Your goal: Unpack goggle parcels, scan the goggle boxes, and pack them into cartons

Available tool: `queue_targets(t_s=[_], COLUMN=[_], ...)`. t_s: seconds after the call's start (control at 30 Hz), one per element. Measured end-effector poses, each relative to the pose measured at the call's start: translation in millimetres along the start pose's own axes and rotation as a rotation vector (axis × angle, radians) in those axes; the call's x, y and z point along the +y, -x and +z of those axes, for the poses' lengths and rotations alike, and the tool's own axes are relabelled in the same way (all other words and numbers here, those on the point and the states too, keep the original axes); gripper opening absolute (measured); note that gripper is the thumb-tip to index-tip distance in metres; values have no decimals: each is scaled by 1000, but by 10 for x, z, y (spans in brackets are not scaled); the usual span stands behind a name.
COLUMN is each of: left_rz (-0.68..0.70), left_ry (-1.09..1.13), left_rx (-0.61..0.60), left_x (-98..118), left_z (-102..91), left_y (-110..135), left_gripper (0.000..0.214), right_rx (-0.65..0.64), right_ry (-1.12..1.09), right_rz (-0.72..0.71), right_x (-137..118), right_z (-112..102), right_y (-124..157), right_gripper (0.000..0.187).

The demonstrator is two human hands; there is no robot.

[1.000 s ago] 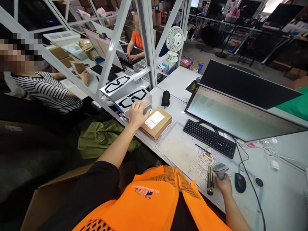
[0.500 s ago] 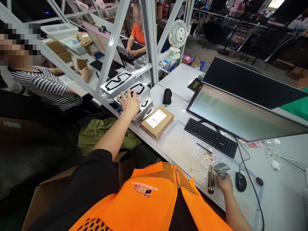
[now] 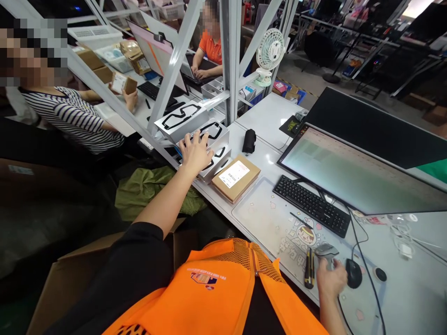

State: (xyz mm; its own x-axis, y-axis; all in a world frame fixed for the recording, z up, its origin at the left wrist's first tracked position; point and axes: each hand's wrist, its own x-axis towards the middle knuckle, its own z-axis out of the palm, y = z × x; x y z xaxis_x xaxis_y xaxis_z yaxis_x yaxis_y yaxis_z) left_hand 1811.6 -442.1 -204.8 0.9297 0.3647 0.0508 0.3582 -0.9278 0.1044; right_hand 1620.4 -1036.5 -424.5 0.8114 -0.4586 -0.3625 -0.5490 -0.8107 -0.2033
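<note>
My left hand (image 3: 195, 151) reaches out to the far left of the white desk and lies with fingers spread over a stack of silver-white boxes (image 3: 213, 135) printed with black goggle outlines. Another such box (image 3: 181, 120) leans behind them. Just right of the stack lies a flat brown cardboard box (image 3: 236, 177) with a white label. My right hand (image 3: 331, 279) is closed round the grip of a grey barcode scanner (image 3: 326, 251) near the desk's front edge, beside a black-and-yellow utility knife (image 3: 308, 270).
A black keyboard (image 3: 311, 204), a monitor (image 3: 363, 170) and a black mouse (image 3: 353, 273) stand to the right on the desk mat (image 3: 265, 218). A black pouch (image 3: 249, 140) lies behind the boxes. White frame posts (image 3: 230, 60) divide the benches. Two other people work at the left and rear benches. An open carton (image 3: 70, 284) sits beside my seat.
My left hand moved from the brown box's edge up onto the stack of goggle boxes and spread there. The right hand stayed on the scanner.
</note>
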Motion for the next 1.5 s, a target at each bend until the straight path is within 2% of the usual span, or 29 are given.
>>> queue_targets(t_s=[0.03, 0.07, 0.13, 0.2, 0.27, 0.33, 0.4, 0.5, 0.63, 0.73, 0.87, 0.93, 1.0, 1.07, 1.13, 1.2, 1.3, 1.37, 1.5], left_rz=[9, 19, 40, 57, 72, 88, 105, 118, 116, 121, 139, 153, 183, 225, 271, 326, 429, 497, 607], left_ry=[6, 13, 32, 46, 50, 47, 47, 59, 68, 28, -28, -37, -38, -40, -55, -82, -91, -62, 52], left_rx=[-5, -11, -21, -31, -41, -45, -41, -31, -19, -33, -57, -57, -57, -65, -81, -110, -162, -184, -207], left_x=[-20, -39, -80, -123, -163, -194, -214, -230, -246, -256, -269, -284, -314, -362, -432, -522, -688, -811, -1040], left_z=[-10, -18, -28, -27, -14, 5, 22, 38, 49, 50, 24, 1, -27, -65, -117, -181, -280, -331, -347], left_y=[6, 12, 18, 16, 6, -3, -4, 7, 5, -12, -13, 0, 15, 25, 26, 18, -6, -32, -94], left_gripper=[72, 72, 73, 74, 75, 77, 79, 79, 81, 81, 81, 80, 77, 74, 72, 70, 68, 69, 69], right_rx=[24, 54, -27, -92, -175, -252, -305, -329, -326, -353, -436, -594, -850, -1089, -1217, -1228, -1158, -1092, -935], right_ry=[-39, -172, -375, -424, -362, -224, -96, 8, -11, -66, -334, -584, -819, -935, -953, -984, -1132, -1260, -1435], right_rz=[-43, -139, -490, -801, -1027, -1144, -1170, -1159, -1162, -1139, -1160, -1118, -948, -711, -494, -324, -145, -45, 86], right_x=[-275, -614, -1445, -2358, -3182, -3793, -4153, -4311, -4233, -4210, -4185, -4141, -4099, -4083, -4109, -4189, -4416, -4618, -5017], right_z=[5, 10, 23, 54, 115, 200, 287, 385, 411, 341, 221, 240, 353, 541, 759, 966, 1209, 1321, 1470], right_y=[98, 211, 466, 723, 939, 1086, 1157, 1143, 1042, 1025, 1218, 1398, 1583, 1727, 1816, 1875, 1969, 2041, 2134], right_gripper=[68, 68, 67, 60, 61, 73, 80, 76, 70, 71, 71, 66, 67, 76, 90, 107, 128, 131, 119])
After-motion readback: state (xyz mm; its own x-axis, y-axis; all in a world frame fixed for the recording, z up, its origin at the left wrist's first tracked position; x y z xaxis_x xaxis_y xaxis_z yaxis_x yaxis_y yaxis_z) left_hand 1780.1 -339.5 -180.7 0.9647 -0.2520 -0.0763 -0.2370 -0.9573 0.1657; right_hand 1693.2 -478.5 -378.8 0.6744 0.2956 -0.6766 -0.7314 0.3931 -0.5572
